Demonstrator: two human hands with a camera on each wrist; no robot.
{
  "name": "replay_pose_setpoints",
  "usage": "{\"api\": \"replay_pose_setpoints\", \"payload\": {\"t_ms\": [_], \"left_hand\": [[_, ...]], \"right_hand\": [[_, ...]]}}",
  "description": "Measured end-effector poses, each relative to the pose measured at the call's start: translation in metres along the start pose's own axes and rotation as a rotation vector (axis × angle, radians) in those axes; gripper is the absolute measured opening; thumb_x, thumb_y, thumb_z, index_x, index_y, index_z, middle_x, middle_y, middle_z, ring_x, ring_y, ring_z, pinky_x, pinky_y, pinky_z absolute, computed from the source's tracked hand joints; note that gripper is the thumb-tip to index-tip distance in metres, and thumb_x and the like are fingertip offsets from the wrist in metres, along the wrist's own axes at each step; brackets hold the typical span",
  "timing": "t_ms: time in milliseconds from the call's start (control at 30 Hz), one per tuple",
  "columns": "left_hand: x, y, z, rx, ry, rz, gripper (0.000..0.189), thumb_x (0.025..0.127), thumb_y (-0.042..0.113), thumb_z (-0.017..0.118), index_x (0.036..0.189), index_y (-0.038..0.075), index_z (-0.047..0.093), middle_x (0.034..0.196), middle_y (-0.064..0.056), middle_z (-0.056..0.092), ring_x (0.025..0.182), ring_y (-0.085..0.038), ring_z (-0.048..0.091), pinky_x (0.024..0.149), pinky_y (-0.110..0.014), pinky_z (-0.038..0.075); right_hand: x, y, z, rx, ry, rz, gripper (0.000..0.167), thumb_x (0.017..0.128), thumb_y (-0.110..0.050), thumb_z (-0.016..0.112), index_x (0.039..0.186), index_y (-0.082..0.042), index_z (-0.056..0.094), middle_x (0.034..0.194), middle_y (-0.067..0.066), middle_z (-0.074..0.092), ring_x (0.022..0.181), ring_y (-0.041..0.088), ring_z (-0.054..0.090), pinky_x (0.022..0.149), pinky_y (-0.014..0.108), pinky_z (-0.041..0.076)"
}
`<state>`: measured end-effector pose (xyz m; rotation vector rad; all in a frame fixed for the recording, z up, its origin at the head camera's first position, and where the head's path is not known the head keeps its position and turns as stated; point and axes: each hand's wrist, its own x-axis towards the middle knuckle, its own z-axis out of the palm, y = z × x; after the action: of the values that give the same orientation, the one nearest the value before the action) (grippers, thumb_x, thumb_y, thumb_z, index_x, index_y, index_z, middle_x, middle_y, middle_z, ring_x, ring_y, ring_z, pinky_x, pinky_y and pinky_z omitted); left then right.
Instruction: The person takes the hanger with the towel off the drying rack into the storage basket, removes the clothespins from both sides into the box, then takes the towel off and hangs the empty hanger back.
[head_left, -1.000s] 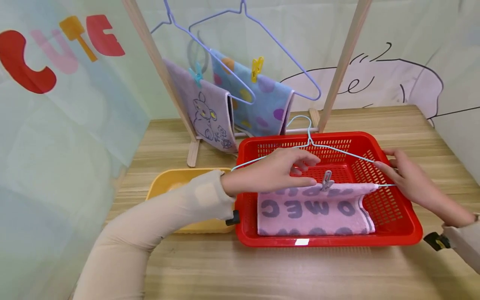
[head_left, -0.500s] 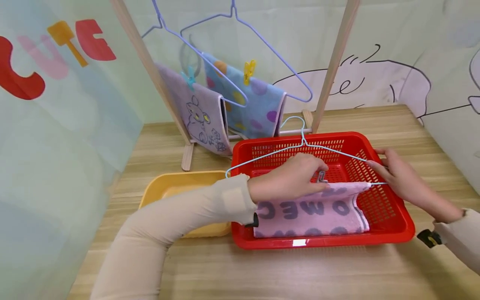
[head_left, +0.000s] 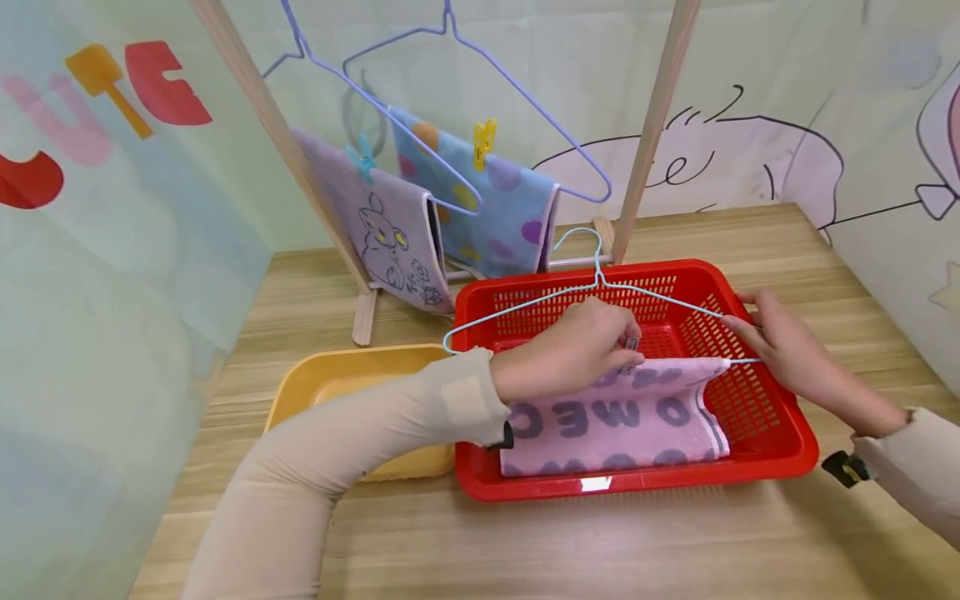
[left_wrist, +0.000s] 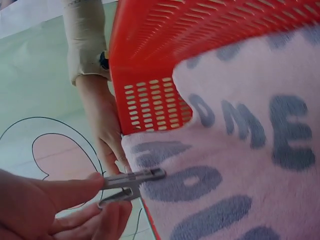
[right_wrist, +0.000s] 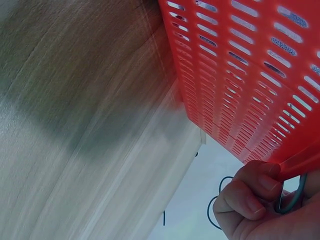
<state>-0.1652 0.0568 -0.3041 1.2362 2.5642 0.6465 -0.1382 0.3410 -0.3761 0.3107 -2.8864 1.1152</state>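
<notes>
Clip [left_wrist: 133, 178] apparently on pink towel [head_left: 615, 421]

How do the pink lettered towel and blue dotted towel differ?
The pink towel bears grey lettering, the blue towel multicoloured dots. The pink towel, over a pale blue hanger, sits in the red plastic basket; the blue towel hangs from a purple hanger. The left hand pinches a grey clip at the pink towel's edge; a yellow plastic clip sits on the blue towel's. Both drape over hangers.
</notes>
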Motion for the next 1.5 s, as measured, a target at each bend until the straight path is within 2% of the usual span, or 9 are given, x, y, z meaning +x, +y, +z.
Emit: {"api": "replay_pose_setpoints", "payload": {"t_ms": [133, 300, 500, 767, 1000, 1200, 1333, 1500], "left_hand": [[-0.002, -0.001, 0.000, 0.023, -0.003, 0.031, 0.019, 0.094, 0.019, 0.071, 0.108, 0.006, 0.071, 0.091, 0.003, 0.068, 0.082, -0.005, 0.060, 0.079, -0.012, 0.048], [-0.004, -0.004, -0.003, 0.002, 0.034, 0.043, 0.013, 0.094, 0.018, 0.071, 0.103, 0.009, 0.072, 0.086, 0.007, 0.065, 0.081, -0.005, 0.059, 0.080, -0.011, 0.047], [-0.002, -0.008, -0.007, 0.018, 0.065, 0.070, 0.011, 0.093, 0.018, 0.073, 0.100, 0.010, 0.074, 0.087, 0.008, 0.067, 0.084, -0.003, 0.059, 0.083, -0.012, 0.045], [-0.011, -0.009, -0.019, -0.056, 0.120, 0.092, 0.015, 0.092, 0.018, 0.073, 0.103, 0.008, 0.073, 0.091, 0.005, 0.071, 0.083, -0.002, 0.062, 0.080, -0.010, 0.045], [-0.028, -0.017, -0.032, -0.182, 0.083, 0.056, 0.030, 0.090, 0.017, 0.075, 0.115, 0.003, 0.067, 0.103, -0.001, 0.072, 0.095, -0.006, 0.066, 0.086, -0.013, 0.048], [-0.048, -0.032, -0.040, -0.236, 0.075, 0.003, 0.035, 0.091, 0.018, 0.074, 0.121, 0.003, 0.063, 0.104, -0.001, 0.069, 0.097, -0.008, 0.064, 0.086, -0.015, 0.049], [-0.063, -0.039, -0.046, -0.249, 0.081, -0.019, 0.036, 0.092, 0.018, 0.073, 0.124, 0.005, 0.062, 0.106, 0.001, 0.069, 0.098, -0.007, 0.063, 0.087, -0.016, 0.050], [-0.083, -0.045, -0.054, -0.237, 0.126, -0.017, 0.037, 0.093, 0.021, 0.072, 0.126, 0.005, 0.062, 0.104, 0.005, 0.069, 0.099, -0.005, 0.062, 0.088, -0.017, 0.049]], "right_hand": [[0.000, 0.000, 0.001, 0.002, -0.006, -0.001, 0.044, 0.105, -0.012, 0.051, 0.133, 0.016, 0.032, 0.103, 0.037, 0.061, 0.084, 0.043, 0.067, 0.056, 0.034, 0.059], [0.000, 0.000, 0.001, 0.002, -0.011, 0.005, 0.044, 0.105, -0.013, 0.050, 0.134, 0.015, 0.031, 0.103, 0.037, 0.060, 0.085, 0.042, 0.066, 0.056, 0.033, 0.058], [0.000, 0.000, 0.000, 0.003, -0.027, 0.024, 0.046, 0.106, -0.013, 0.049, 0.137, 0.015, 0.030, 0.106, 0.037, 0.059, 0.085, 0.041, 0.066, 0.057, 0.031, 0.058], [0.002, 0.001, 0.002, -0.014, -0.017, -0.006, 0.045, 0.106, -0.012, 0.049, 0.136, 0.015, 0.031, 0.108, 0.041, 0.058, 0.092, 0.050, 0.064, 0.059, 0.035, 0.058], [0.001, 0.003, 0.001, -0.026, -0.007, 0.000, 0.045, 0.106, -0.013, 0.049, 0.134, 0.017, 0.031, 0.110, 0.043, 0.056, 0.099, 0.058, 0.060, 0.062, 0.044, 0.059], [-0.002, 0.005, 0.000, -0.034, -0.002, 0.009, 0.046, 0.105, -0.012, 0.050, 0.135, 0.017, 0.031, 0.112, 0.043, 0.054, 0.098, 0.059, 0.058, 0.062, 0.045, 0.059], [-0.002, 0.003, 0.000, -0.031, -0.013, 0.025, 0.048, 0.105, -0.014, 0.050, 0.136, 0.017, 0.029, 0.114, 0.043, 0.052, 0.099, 0.060, 0.058, 0.061, 0.044, 0.059], [0.000, 0.001, 0.002, -0.024, -0.035, 0.034, 0.050, 0.106, -0.016, 0.049, 0.137, 0.017, 0.028, 0.115, 0.044, 0.050, 0.099, 0.060, 0.057, 0.060, 0.043, 0.059]]}}
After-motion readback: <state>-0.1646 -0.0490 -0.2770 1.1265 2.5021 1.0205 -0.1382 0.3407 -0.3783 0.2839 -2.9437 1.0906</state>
